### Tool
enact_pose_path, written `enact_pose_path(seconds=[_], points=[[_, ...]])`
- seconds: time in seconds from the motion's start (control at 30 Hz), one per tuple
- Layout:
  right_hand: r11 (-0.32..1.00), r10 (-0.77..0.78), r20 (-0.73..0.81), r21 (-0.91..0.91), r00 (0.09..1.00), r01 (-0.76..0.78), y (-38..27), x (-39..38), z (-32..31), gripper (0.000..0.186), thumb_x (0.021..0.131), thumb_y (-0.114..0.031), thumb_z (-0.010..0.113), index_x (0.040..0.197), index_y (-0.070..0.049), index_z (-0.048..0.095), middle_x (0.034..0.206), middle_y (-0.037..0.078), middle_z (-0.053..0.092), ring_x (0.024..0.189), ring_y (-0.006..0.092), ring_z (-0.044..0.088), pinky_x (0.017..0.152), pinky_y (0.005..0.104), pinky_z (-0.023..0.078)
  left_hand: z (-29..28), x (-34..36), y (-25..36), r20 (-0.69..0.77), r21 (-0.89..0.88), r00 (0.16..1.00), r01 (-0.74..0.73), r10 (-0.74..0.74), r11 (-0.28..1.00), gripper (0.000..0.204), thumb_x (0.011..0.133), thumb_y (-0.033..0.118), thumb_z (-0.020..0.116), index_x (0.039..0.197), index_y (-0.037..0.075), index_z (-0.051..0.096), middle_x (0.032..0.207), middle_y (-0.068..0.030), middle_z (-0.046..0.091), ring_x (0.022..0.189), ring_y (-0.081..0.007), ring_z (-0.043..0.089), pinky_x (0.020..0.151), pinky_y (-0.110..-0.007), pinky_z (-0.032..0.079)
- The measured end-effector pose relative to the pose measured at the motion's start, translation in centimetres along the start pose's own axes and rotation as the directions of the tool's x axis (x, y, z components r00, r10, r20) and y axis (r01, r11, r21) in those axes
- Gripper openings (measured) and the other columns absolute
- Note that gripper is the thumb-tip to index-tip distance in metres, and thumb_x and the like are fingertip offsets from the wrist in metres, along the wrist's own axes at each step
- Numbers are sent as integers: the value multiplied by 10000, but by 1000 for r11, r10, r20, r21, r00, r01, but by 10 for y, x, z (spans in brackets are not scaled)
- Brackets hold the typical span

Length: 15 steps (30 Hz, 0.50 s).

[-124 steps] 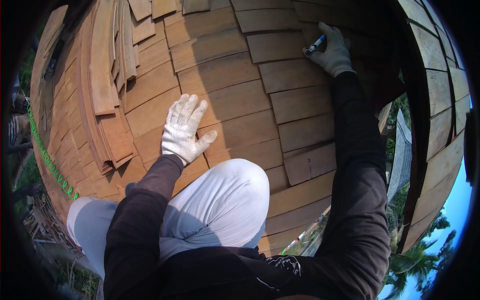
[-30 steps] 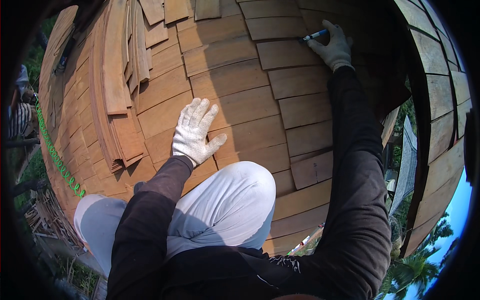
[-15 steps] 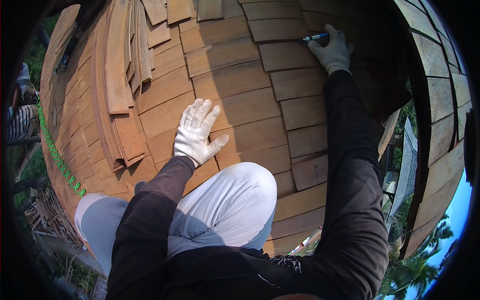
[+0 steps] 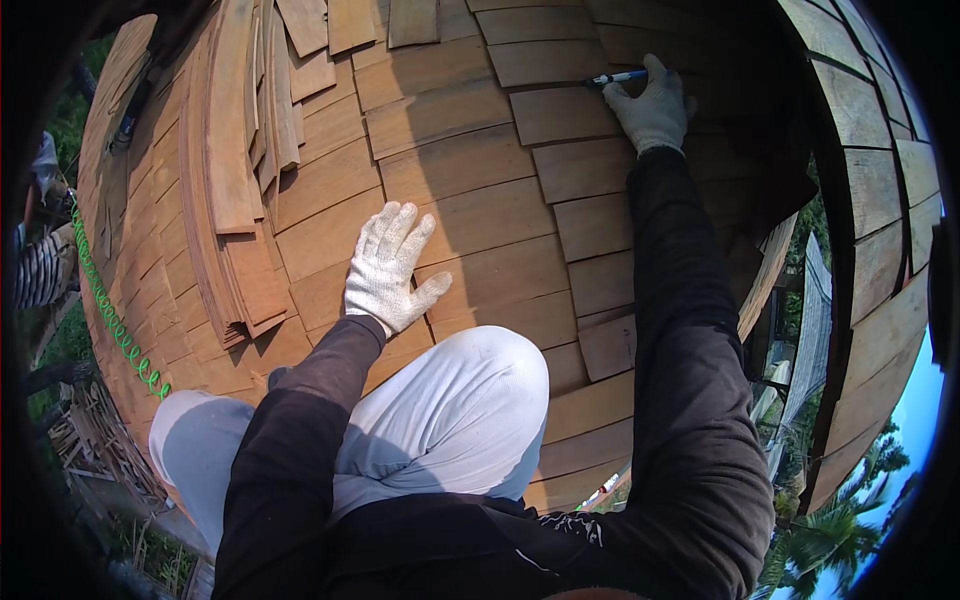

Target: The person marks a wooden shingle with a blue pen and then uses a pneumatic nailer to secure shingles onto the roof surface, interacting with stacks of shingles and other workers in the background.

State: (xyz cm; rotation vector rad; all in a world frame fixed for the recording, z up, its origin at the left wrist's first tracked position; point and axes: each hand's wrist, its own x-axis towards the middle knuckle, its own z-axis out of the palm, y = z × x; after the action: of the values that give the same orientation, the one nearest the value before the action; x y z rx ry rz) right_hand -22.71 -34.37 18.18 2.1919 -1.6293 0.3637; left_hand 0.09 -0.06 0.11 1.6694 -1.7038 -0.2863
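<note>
Head view shows us a green coiled hose (image 4: 98, 290) well to the left of our left hand (image 4: 383, 275), and between the two a stack of wooden shingles (image 4: 227, 170). That gloved hand lies spread, palm down, on the laid roof shingles (image 4: 485, 160). Farther forward and to its right, our gloved right hand (image 4: 652, 112) pinches a blue-and-white marker pen (image 4: 620, 77), tip pointing left near a shingle seam; we cannot tell whether it touches.
</note>
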Motion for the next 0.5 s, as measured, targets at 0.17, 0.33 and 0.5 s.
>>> enact_pose_path(seconds=[0.17,0.33,0.5], points=[[999,-7,-10,-41,1000,6,-4,-1,0,853,778,-548,780,1491,-168,505,1478,178,521,1444,282,430,1204,558,200,-3,-1,0,5,3,1000,1,-1,1000,756,850,446,753,1479,92,528,1558,-200,453,1484,-404,364,1239,-533,258],[998,37,-49,60,998,-34,9,18,6,842,771,-547,789,1474,-160,531,1440,174,542,1402,303,462,1190,573,205,0,2,2,3,0,1000,-11,11,1000,755,848,437,757,1479,91,528,1556,-201,455,1482,-405,366,1235,-535,264],[998,59,-52,37,997,-57,-17,3,4,845,765,-561,790,1466,-163,536,1413,187,555,1398,308,457,1179,586,196,-3,-2,-2,-10,1,1000,-6,6,1000,749,852,439,753,1476,88,531,1555,-202,456,1480,-408,369,1234,-536,264]])
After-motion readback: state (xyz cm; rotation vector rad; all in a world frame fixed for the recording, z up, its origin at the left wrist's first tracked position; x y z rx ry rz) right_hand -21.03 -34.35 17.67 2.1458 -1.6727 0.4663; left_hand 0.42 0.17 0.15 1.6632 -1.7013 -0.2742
